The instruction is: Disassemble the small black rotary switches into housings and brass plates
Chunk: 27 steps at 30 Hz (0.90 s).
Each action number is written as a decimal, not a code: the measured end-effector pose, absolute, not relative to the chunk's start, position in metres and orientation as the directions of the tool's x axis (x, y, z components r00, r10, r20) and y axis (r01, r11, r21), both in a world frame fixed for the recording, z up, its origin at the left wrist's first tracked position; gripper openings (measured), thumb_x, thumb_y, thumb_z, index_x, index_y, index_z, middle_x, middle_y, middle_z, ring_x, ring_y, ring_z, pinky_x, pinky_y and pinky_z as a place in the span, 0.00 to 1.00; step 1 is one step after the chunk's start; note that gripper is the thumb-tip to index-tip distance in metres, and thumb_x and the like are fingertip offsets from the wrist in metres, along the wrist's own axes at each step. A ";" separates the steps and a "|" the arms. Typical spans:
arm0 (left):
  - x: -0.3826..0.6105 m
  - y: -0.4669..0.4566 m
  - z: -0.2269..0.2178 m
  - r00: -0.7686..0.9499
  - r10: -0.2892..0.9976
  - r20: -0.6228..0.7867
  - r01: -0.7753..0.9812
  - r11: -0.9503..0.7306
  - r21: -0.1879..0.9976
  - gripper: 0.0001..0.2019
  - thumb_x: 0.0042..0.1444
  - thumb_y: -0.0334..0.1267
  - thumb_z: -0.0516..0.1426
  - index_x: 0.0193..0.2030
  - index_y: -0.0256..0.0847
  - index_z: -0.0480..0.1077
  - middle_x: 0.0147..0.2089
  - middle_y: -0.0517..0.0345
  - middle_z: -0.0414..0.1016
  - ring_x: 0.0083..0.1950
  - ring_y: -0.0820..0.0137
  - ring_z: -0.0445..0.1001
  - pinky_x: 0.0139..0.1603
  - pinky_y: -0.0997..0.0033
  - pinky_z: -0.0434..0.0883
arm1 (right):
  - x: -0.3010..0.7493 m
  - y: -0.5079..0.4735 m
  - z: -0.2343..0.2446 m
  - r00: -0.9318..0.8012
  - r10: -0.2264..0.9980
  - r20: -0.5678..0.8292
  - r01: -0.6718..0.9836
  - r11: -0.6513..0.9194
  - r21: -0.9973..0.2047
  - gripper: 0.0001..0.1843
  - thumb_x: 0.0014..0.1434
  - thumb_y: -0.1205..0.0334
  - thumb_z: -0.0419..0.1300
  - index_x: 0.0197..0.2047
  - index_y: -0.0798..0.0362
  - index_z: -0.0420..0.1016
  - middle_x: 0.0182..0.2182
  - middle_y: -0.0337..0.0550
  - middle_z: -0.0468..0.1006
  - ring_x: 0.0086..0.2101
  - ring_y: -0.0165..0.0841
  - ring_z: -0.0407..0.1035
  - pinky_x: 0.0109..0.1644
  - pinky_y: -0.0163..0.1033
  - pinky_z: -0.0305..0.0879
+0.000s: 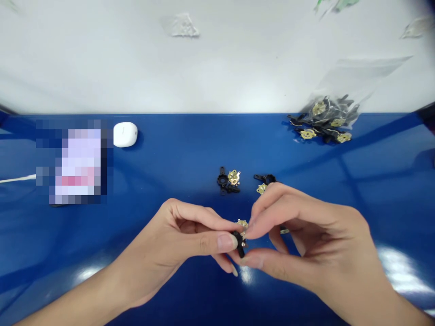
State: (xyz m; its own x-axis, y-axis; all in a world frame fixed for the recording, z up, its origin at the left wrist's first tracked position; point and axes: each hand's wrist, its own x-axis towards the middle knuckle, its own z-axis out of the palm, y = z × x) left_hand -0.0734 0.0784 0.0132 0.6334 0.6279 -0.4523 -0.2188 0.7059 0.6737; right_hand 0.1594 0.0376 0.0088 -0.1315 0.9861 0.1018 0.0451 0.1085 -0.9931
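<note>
My left hand (190, 237) and my right hand (299, 231) meet low in the middle of the view, above a blue table (176, 158). Both pinch one small part (240, 235), a black plastic piece with a brass-coloured disc on top. The fingers of each hand are closed on it. Just beyond the fingertips lie two similar parts: one (228, 180) left of centre and another (264, 183) partly hidden behind my right fingers.
A clear plastic bag (326, 118) with several black and brass parts lies at the far right edge of the blue surface. A small white oval device (125, 134) sits at the left, next to a blurred-out rectangle (76, 162). A white surface (217, 63) stretches behind.
</note>
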 end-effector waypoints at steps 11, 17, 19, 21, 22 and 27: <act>-0.074 0.077 0.012 0.639 0.620 -0.455 -0.187 0.699 0.690 0.04 0.63 0.32 0.77 0.40 0.47 0.94 0.36 0.57 0.92 0.35 0.72 0.89 0.41 0.80 0.86 | 0.158 0.042 0.013 -0.178 0.984 0.027 0.015 0.030 -0.999 0.13 0.59 0.69 0.83 0.44 0.44 0.91 0.34 0.38 0.86 0.34 0.31 0.78 0.29 0.32 0.72; -0.076 0.080 0.010 0.636 0.628 -0.449 -0.135 0.663 0.737 0.08 0.59 0.30 0.79 0.40 0.50 0.94 0.39 0.56 0.90 0.37 0.72 0.86 0.42 0.77 0.85 | 0.160 0.042 0.012 -0.260 0.966 0.012 -0.011 0.009 -1.000 0.17 0.59 0.69 0.83 0.49 0.42 0.93 0.35 0.37 0.85 0.34 0.31 0.78 0.28 0.32 0.72; -0.076 0.081 0.010 0.641 0.628 -0.441 -0.126 0.654 0.746 0.09 0.59 0.29 0.79 0.40 0.51 0.94 0.40 0.57 0.90 0.38 0.72 0.86 0.44 0.78 0.84 | 0.163 0.043 0.015 -0.295 0.955 0.044 0.038 0.057 -0.998 0.18 0.61 0.69 0.83 0.51 0.42 0.93 0.36 0.37 0.86 0.35 0.30 0.79 0.30 0.33 0.74; -0.076 0.080 0.010 0.647 0.628 -0.433 -0.127 0.648 0.751 0.09 0.59 0.29 0.79 0.38 0.51 0.94 0.41 0.57 0.89 0.39 0.73 0.86 0.44 0.79 0.84 | 0.166 0.045 0.018 -0.311 0.945 0.106 0.086 0.139 -0.987 0.16 0.63 0.69 0.81 0.51 0.43 0.93 0.38 0.38 0.87 0.35 0.30 0.80 0.32 0.33 0.77; -0.076 0.080 0.010 0.648 0.628 -0.432 -0.128 0.648 0.751 0.09 0.58 0.28 0.79 0.38 0.51 0.94 0.42 0.58 0.89 0.38 0.74 0.86 0.45 0.79 0.84 | 0.167 0.045 0.020 -0.316 0.936 0.154 0.109 0.197 -0.974 0.14 0.65 0.69 0.80 0.52 0.44 0.93 0.38 0.38 0.87 0.36 0.30 0.81 0.33 0.34 0.78; -0.076 0.079 0.012 0.664 0.611 -0.430 -0.137 0.665 0.734 0.09 0.61 0.29 0.78 0.40 0.51 0.94 0.44 0.58 0.88 0.38 0.76 0.84 0.44 0.81 0.83 | 0.170 0.043 0.027 -0.345 0.900 0.266 0.287 0.371 -0.883 0.06 0.70 0.66 0.76 0.47 0.44 0.92 0.36 0.39 0.88 0.33 0.30 0.81 0.34 0.36 0.81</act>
State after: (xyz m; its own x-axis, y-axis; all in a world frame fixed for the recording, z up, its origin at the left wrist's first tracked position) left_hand -0.0762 0.0789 0.0115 0.6645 0.6114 -0.4297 -0.1374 0.6651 0.7340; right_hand 0.1696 0.0427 0.0265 -0.3454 0.8999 0.2664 0.2867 0.3714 -0.8831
